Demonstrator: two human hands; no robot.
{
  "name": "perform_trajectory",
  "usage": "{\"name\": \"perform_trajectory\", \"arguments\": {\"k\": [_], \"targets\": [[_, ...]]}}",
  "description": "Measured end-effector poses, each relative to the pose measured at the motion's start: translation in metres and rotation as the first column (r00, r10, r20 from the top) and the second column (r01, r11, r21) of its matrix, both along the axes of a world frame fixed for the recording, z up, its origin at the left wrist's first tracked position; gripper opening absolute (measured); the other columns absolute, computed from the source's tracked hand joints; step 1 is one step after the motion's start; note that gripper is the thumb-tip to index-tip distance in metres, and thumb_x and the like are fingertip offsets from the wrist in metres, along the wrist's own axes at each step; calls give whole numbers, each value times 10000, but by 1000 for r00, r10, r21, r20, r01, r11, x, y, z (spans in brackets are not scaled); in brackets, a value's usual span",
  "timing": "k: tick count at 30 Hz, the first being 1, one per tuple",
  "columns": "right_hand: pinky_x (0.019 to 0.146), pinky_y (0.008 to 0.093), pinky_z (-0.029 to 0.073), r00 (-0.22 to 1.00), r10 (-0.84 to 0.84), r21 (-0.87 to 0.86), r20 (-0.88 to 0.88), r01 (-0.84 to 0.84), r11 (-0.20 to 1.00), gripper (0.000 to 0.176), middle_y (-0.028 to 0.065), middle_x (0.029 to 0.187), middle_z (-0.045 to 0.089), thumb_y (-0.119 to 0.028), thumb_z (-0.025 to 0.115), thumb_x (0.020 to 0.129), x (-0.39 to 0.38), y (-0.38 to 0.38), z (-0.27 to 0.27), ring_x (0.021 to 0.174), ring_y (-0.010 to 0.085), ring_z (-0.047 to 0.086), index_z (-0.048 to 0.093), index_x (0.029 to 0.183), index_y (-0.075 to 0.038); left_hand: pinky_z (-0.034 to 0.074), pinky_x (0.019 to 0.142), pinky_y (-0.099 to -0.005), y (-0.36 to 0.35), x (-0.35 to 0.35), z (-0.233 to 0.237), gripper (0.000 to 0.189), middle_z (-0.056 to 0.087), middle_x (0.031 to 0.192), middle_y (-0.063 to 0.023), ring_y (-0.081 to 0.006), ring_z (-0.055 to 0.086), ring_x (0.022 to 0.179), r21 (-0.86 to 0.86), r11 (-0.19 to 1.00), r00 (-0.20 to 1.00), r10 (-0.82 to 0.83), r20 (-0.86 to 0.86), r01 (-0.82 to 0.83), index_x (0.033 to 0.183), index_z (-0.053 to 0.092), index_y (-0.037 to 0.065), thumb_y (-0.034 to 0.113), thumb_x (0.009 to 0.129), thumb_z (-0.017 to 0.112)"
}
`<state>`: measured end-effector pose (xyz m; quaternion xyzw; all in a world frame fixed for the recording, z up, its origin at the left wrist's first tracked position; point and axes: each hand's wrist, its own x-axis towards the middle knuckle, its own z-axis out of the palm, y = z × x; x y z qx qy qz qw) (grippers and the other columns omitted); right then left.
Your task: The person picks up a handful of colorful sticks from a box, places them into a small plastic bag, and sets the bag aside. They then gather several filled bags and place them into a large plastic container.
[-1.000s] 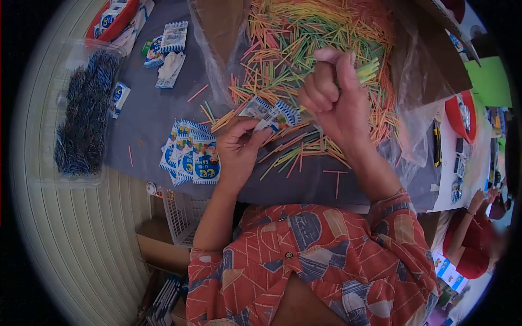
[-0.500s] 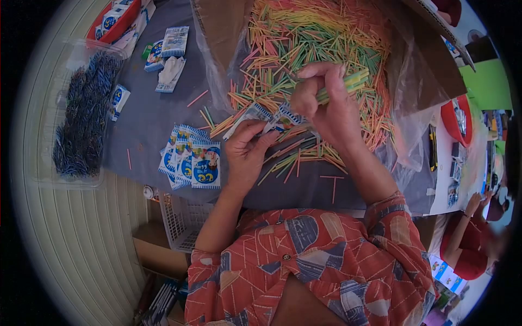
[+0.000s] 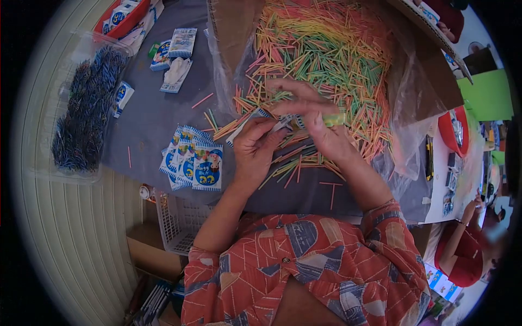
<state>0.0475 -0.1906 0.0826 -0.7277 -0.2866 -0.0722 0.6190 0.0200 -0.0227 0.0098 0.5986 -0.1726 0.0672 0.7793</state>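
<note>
Apparently for steadiness, the left hand [image 3: 256,145] pinches a packet [image 3: 237,132]; the right hand [image 3: 325,133] holds sticks [image 3: 335,118]; overlapping packets [image 3: 191,158] lie handily near the front edge of the table [image 3: 302,199].

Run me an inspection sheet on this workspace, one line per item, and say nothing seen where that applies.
Surface: grey table cover, loose sticks on it.
Job's things: multicoloured stick pile; printed packaging; overlapping packets.
Clutter: loose packet, crumpled white item.
Hands: left hand grips the packaging; right hand holds a yellow-green bundle.
Cables: nothing seen.
Surroundings: clear tub of dark strands left; red container upper left; person in red right.
</note>
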Motion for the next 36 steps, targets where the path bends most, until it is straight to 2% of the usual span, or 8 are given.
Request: {"name": "perform_trajectory", "arguments": {"k": [3, 12, 15, 17, 24, 28, 31, 36], "targets": [[1084, 488, 311, 973, -11, -183, 231, 55, 982, 564, 182, 1339, 553, -548, 421, 983, 4, -8, 4, 1266, 332, 487, 720, 1136, -95, 546, 829, -251, -3, 1, -1, 238, 598, 1063, -99, -159, 623, 973, 8, 1000, 997, 0, 74, -1, 1086, 659, -8, -101, 867, 657], [1039, 436, 390, 956, 118, 43, -270, -110, 993, 634, 169, 1352, 535, -530, 517, 945, 0, -3, 21, 1275, 311, 483, 580, 1310, -15, 528, 875, -264, -8, 2, -11, 282, 587, 1121, -104, -162, 608, 1027, -120, 987, 994, -106, -1, 106, 1143, 646, -4, -100, 877, 644], [1001, 437, 423, 986, -28, 174, -162, 56, 983, 567, 161, 1309, 573, -460, 505, 967, 0, 5, 23, 1209, 302, 536, 585, 1295, -4, 525, 870, -266, -9, 2, -9, 282, 593, 1133, -99, -162, 614, 1011, -139, 982, 992, -129, -10, 126, 1136, 644, -12, -95, 867, 655], [968, 435, 441, 977, 80, -157, 196, -49, 986, 513, 156, 1247, 616, -403, 468, 992, 2, 2, 7, 1138, 304, 583, 585, 1286, 1, 526, 864, -271, -9, -2, -2, 278, 598, 1137, -95, -164, 623, 988, -122, 983, 991, -136, 9, 136, 1126, 644, -16, -88, 858, 667], [990, 458, 433, 899, 435, -44, -53, -437, 898, 374, 169, 1227, 621, -308, 478, 1008, -15, 27, 6, 1133, 342, 592, 643, 1193, -28, 502, 749, -349, 34, -45, 38, 290, 655, 875, -110, -258, 649, 841, 377, 923, 983, 8, 186, -79, 1036, 655, -1, -39, 760, 736], [985, 481, 417, 991, 116, -414, 74, -75, 907, 308, 161, 1208, 602, -215, 563, 937, 54, -7, 5, 1153, 354, 551, 639, 1203, -81, 398, 860, -416, 95, -56, 45, 271, 618, 954, -101, -300, 551, 944, 799, 511, 949, 166, 269, -317, 1046, 668, 56, 33, 780, 711], [916, 524, 428, 905, -169, -745, 390, 418, 519, 324, 150, 1145, 623, -246, 593, 899, 133, -38, -14, 1084, 351, 578, 663, 1189, -117, 340, 904, -458, 106, -60, 24, 286, 585, 1021, -96, -304, 503, 1012, 902, 122, 881, 301, 364, -415, 1063, 667, 87, 76, 781, 710], [856, 546, 450, 889, -323, -908, 326, 389, 156, 360, 135, 1001, 679, -331, 706, 754, 216, -19, -7, 1040, 324, 626, 708, 1035, -106, 320, 908, -494, 91, -49, 24, 321, 559, 1081, -102, -317, 498, 1034, 866, -124, 773, 405, 489, -484, 1097, 661, 117, 156, 783, 718]]}}
